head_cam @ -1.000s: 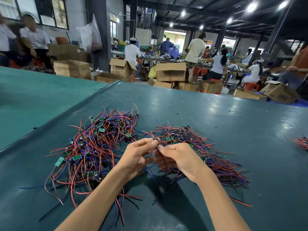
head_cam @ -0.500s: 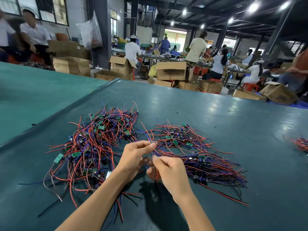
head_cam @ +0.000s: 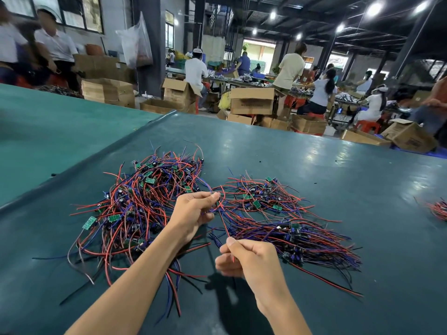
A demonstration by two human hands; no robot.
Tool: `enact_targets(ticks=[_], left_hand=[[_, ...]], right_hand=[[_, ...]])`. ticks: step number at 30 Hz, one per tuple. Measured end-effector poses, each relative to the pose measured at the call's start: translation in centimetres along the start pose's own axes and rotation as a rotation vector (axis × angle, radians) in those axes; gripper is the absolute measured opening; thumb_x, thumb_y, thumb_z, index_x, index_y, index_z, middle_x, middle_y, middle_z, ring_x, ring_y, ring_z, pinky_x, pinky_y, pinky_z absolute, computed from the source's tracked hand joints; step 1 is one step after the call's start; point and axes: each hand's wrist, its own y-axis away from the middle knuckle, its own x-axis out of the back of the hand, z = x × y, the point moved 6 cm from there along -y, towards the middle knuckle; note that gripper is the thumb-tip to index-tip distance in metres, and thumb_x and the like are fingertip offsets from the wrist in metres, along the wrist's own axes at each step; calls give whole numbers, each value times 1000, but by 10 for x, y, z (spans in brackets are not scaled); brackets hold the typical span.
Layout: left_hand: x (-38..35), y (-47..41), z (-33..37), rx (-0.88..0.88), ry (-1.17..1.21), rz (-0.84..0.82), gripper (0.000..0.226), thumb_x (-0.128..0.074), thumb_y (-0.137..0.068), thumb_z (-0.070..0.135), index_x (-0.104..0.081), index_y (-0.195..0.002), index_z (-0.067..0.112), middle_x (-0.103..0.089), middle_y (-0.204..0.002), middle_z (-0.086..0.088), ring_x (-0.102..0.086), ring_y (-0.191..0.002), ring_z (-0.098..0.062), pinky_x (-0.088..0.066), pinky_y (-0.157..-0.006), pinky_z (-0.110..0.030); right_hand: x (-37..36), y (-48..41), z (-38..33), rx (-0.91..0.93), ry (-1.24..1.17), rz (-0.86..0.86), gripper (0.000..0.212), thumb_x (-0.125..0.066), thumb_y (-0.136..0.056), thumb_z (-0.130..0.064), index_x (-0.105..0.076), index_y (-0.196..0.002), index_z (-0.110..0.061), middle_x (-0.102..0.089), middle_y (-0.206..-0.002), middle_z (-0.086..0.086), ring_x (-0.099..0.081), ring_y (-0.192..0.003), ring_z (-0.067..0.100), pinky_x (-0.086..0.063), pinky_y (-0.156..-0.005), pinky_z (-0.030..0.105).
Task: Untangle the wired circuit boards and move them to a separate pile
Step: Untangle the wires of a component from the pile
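Open tabletop [head_cam: 326, 160] lies beyond the tangled pile [head_cam: 135, 204] left and sorted pile [head_cam: 290, 228] right.

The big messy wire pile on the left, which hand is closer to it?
Left. The left hand pinches wires at the right edge of the messy pile; the right hand pinches a red wire farther right, beside the straighter pile.

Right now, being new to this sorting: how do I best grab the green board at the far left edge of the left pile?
Pinch the green board by its long edges, from the left: it sticks out of the left pile there, bare table beside it, the tangle all on its right.
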Motion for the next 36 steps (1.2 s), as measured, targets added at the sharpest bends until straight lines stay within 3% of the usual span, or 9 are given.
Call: enact_targets(ticks=[7,12,18,24,30,36], left_hand=[[13,-9,-8,27,38,46,20,-75,-86,6,-72,-97,-11,-40,-74,-5,-34,-56,-13,-44,-47,-20],[13,-9,-10,26,49,35,23,-75,-85,6,-72,-100,-11,-42,-62,0,-38,-55,-11,-44,-48,-21],[14,-8,-10,12,23,29,33,-80,-80,12,-72,-101,-12,-47,-66,-2,-42,-58,-10,-45,-50,-22],[10,-4,-8,0,72,-39,18,-73,-86,15,-79,-97,2,-46,-69,-1,-41,-62,-10,-44,-54,-22],[-4,8,3,31,354,-265,31,-59,-92,15,-74,-116,1,-60,-89,-5,-52,-72,-9,-45,-57,-20],[-17,26,3,188,511,-513,50,-78,-76,15,-69,-123,2,-59,-96,-2,-48,-81,-12,-46,-66,-23]], right_hand=[[-7,11,8,-108,40,-52,31,-56,-102,-20,-70,-84,1,-72,-67,14,-70,-58,27,-54,-45,32],[-5,13,11,-162,107,-35,34,-57,-101,-23,-68,-81,2,-68,-61,12,-66,-52,25,-43,-36,25],[5,14,13,-181,149,10,40,-57,-101,-26,-65,-69,-2,-61,-53,10,-57,-42,22,-30,-34,19],[8,9,8,-112,183,14,50,-61,-97,-37,-66,-54,-10,-59,-49,9,-53,-37,22,-25,-35,17],[59,0,13,139,7,406,55,-63,-98,-34,-60,-48,-10,-47,-40,9,-39,-33,17,-28,-36,19],[73,3,26,211,409,562,55,-52,-98,-43,-62,-50,-17,-62,-47,-2,-58,-46,14,-45,-54,30]])
